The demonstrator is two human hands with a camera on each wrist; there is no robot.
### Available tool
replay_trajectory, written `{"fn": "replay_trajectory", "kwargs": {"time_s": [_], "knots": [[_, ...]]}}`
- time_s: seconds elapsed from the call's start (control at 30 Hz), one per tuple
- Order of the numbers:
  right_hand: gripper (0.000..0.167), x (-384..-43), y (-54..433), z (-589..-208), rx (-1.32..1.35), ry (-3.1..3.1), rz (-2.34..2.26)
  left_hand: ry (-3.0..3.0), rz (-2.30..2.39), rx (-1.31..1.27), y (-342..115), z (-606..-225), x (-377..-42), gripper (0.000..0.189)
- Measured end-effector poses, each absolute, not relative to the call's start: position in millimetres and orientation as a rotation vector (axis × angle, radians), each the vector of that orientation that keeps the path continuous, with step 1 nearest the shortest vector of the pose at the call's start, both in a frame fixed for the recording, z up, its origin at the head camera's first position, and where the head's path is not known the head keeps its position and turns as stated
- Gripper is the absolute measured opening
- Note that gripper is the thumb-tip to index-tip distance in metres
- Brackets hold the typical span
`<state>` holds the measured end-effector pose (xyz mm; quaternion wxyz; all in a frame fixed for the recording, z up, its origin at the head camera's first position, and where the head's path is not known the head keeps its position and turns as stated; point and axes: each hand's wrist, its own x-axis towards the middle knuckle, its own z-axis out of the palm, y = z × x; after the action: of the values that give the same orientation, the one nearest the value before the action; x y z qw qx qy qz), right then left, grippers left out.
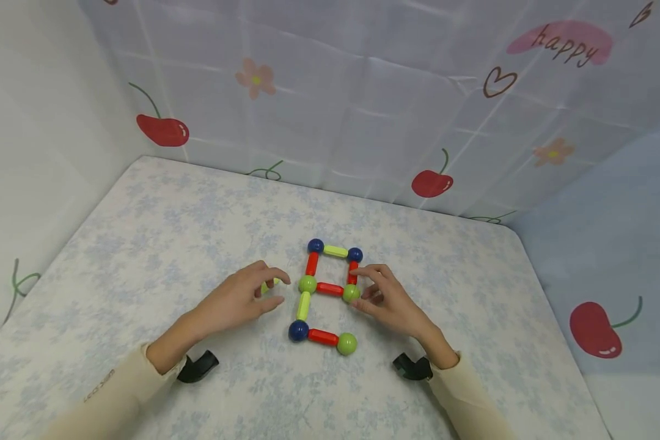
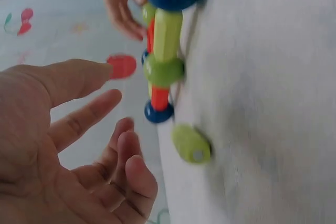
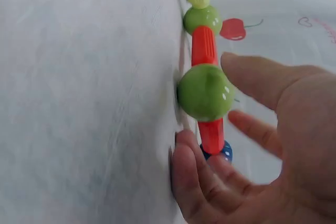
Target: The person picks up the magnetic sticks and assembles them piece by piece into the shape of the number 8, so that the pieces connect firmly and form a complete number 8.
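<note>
Magnetic building rods and balls lie joined on the table: a closed square of red rods (image 1: 330,289) and one yellow rod (image 1: 336,251), with blue balls (image 1: 316,245) at its far corners and green balls (image 1: 307,284) at its near ones. From the left green ball, a yellow rod (image 1: 303,305) leads to a blue ball (image 1: 299,330), then a red rod and a green ball (image 1: 347,343). My left hand (image 1: 239,298), fingers loosely bent, hovers by a loose yellow-green rod (image 2: 191,144), holding nothing. My right hand (image 1: 390,299) surrounds the square's right green ball (image 3: 206,93) without visibly gripping it.
The table (image 1: 187,214) has a pale floral cover. A curtain (image 1: 335,122) printed with cherries and flowers hangs behind it, with pale walls at both sides. Black wrist mounts (image 1: 198,366) stick out by both cuffs.
</note>
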<state>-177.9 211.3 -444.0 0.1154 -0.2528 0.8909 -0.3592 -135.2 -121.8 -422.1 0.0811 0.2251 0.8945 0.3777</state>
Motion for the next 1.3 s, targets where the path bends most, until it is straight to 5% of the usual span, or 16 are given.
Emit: {"fn": "replay_trajectory", "kwargs": {"time_s": [0.77,1.3], "knots": [[0.05,-183.0,215.1,-455.9,-0.761,2.583,-1.079,2.664,1.157,0.599,-136.1,-442.2,-149.9,0.041],[0.048,-185.8,214.3,-457.9,-0.801,2.58,-1.113,2.359,1.433,0.843,-42.1,-424.9,-133.7,0.037]]}}
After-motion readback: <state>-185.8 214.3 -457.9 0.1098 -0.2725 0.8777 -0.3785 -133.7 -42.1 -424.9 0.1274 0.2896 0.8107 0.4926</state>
